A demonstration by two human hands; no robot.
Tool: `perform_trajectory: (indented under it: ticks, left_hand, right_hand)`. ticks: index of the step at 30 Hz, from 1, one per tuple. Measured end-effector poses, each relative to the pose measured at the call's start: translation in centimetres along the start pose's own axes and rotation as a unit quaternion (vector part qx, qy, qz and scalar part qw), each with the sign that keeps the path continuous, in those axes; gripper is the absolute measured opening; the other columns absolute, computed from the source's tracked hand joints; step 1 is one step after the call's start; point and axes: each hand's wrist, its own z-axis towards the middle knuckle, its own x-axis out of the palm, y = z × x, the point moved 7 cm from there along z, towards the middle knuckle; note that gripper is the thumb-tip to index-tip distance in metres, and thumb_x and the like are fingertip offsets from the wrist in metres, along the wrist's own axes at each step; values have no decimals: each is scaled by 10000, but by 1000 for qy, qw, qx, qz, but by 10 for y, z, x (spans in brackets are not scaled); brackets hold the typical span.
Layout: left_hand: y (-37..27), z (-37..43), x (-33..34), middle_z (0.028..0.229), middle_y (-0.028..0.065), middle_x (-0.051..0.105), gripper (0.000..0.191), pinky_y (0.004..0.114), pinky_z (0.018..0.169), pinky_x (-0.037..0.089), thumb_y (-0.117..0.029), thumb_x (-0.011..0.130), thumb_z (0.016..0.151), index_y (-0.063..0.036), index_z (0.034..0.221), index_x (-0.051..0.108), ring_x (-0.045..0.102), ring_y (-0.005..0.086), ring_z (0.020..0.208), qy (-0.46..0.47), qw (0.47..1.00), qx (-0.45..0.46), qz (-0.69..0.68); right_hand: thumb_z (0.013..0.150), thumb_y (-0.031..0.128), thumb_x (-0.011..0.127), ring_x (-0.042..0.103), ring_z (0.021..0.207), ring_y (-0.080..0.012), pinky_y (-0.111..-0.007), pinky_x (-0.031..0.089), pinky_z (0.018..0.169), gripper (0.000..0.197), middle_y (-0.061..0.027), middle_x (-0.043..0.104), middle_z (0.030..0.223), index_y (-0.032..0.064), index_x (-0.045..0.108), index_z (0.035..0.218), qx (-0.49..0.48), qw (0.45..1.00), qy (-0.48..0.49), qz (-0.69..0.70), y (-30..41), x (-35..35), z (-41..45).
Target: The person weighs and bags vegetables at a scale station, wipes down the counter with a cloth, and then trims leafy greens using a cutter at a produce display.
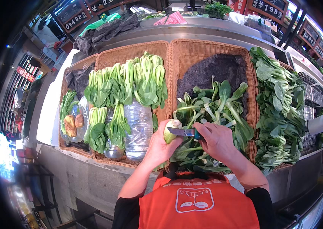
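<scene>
My left hand (163,143) grips a head of leafy greens by its pale stem base (173,125), cut end up. In my right hand (217,140) is a small knife (181,132) with a dark green handle. Its blade lies across the stem base, at or just in front of it. Below and beyond my hands, loose leaves and cut stalks (213,108) lie in a wicker basket (208,47), partly on a dark cloth (216,68). My forearms hide the near part of this basket.
Left, another wicker basket (133,49) holds stacked bok choy (144,77) and large clear plastic bottles (138,128). Potatoes (70,126) and green onions (67,106) sit farther left. Piled leafy greens (279,114) stand at right. A grey cloth (107,31) lies on the metal ledge (196,33) behind.
</scene>
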Motion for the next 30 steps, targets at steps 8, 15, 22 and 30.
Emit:
perform_trajectory:
  ticks: [8, 15, 22, 30]
  left_hand:
    - [-2, -1, -2, 775, 66, 541, 328, 262, 644, 422, -19, 578, 690, -32, 987, 440, 521, 143, 703, -11, 998, 2, 63]
    - [12, -2, 6, 803, 168, 561, 386, 353, 644, 452, -94, 625, 684, -45, 1007, 419, 570, 337, 758, -5, 991, 6, 132]
    - [1, 3, 4, 782, 87, 544, 341, 276, 629, 429, -35, 621, 655, -41, 950, 449, 538, 174, 687, 28, 994, 33, 96]
    - [41, 12, 37, 936, 89, 537, 502, 272, 584, 477, -485, 486, 800, -80, 1083, 397, 560, 173, 723, 131, 842, -125, -509]
  right_hand:
    - [593, 72, 615, 551, 594, -197, -313, 412, 462, 399, -18, 499, 681, 107, 462, 959, 29, 1000, 0, -6, 1, 3, -2]
    - [658, 100, 588, 566, 575, -239, -354, 427, 481, 326, -51, 541, 693, 107, 460, 958, 58, 998, 16, 20, -14, 20, -17]
    - [810, 281, 506, 545, 594, -358, -446, 405, 521, 227, -156, 544, 598, 91, 473, 930, 275, 952, 92, 100, -92, 43, -50]
    - [785, 202, 599, 410, 546, -21, -195, 345, 492, 183, 57, 462, 612, 44, 552, 864, 393, 760, 31, 517, -72, 42, -36]
